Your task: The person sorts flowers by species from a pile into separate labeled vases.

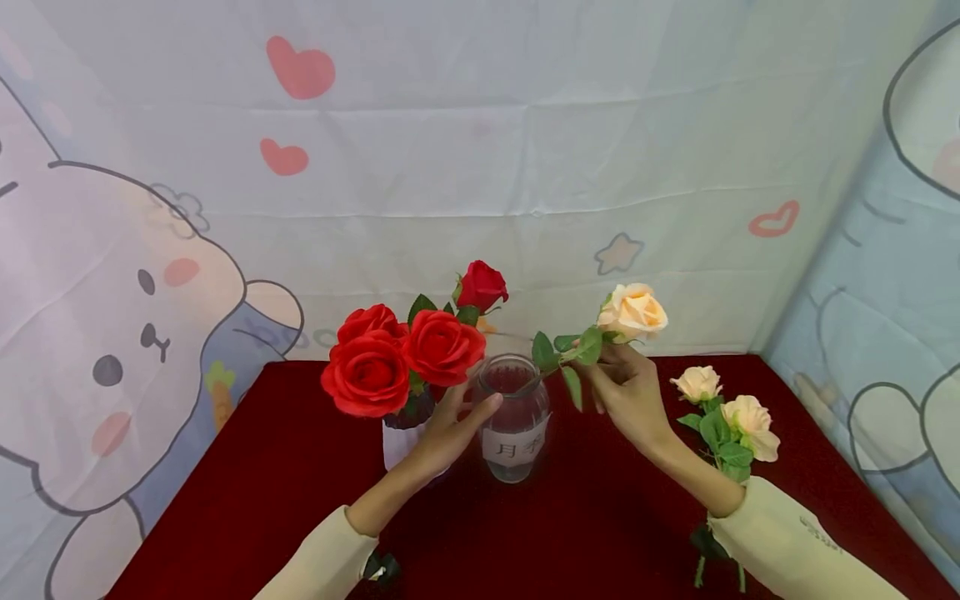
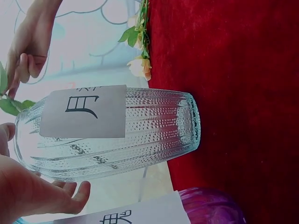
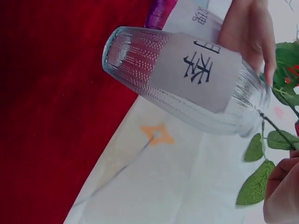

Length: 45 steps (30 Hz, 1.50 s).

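A clear ribbed glass vase (image 1: 527, 410) with a white paper label stands upright on the red cloth. My left hand (image 1: 450, 433) holds it near the neck, thumb at the front and fingers around the side, as the left wrist view also shows. To the right, my right hand (image 1: 628, 393) pinches the leafy stem of a peach rose (image 1: 633, 312), its bloom tilted up and rightward. In the right wrist view, the lower stem (image 3: 276, 128) reaches the mouth of the glass vase; how deep it goes I cannot tell.
Directly left of the glass vase, a labelled purple vase (image 2: 212, 205) holds several red roses (image 1: 367, 375). Two pale roses (image 1: 750, 425) lie on the red cloth (image 1: 285, 500) at the right, partly behind my right sleeve. A small dark piece (image 1: 382, 568) lies beside the left sleeve.
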Each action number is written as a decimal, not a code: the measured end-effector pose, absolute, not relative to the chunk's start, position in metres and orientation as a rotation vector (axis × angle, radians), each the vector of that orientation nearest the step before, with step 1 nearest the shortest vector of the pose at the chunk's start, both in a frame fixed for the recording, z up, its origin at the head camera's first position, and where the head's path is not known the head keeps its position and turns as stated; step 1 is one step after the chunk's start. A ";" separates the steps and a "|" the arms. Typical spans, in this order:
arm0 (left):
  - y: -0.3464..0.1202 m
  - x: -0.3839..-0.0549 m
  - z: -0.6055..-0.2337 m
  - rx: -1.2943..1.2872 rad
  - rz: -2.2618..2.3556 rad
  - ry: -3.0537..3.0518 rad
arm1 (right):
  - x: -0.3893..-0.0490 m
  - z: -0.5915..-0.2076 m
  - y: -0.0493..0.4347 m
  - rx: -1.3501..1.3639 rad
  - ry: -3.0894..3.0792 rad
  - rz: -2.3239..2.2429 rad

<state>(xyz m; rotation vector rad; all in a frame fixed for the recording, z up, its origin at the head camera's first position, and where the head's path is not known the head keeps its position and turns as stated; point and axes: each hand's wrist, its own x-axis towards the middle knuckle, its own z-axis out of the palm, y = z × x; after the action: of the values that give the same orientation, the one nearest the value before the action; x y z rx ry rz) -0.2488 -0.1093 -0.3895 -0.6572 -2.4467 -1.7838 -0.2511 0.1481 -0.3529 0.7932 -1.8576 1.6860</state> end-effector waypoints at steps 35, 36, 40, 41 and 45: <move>-0.109 -0.249 -0.393 -0.666 -1.786 -2.445 | -0.241 -0.372 0.217 0.752 -2.225 1.387; -0.109 -0.249 -0.393 -0.672 -1.789 -2.440 | -0.242 -0.374 0.229 0.714 -2.236 1.378; -0.109 -0.250 -0.392 -0.682 -1.801 -2.418 | -0.248 -0.385 0.282 0.552 -2.295 1.302; -0.109 -0.250 -0.392 -0.679 -1.800 -2.420 | -0.250 -0.389 0.296 0.514 -2.316 1.295; -0.108 -0.250 -0.392 -0.672 -1.795 -2.421 | -0.257 -0.405 0.348 0.341 -2.415 1.399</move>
<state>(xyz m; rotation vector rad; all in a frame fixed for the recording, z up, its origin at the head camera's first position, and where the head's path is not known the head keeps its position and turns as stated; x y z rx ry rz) -0.2504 -0.1084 -0.3917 -0.6715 -2.4210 -1.7950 -0.2567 0.3475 -0.4054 0.3409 -2.4145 1.3988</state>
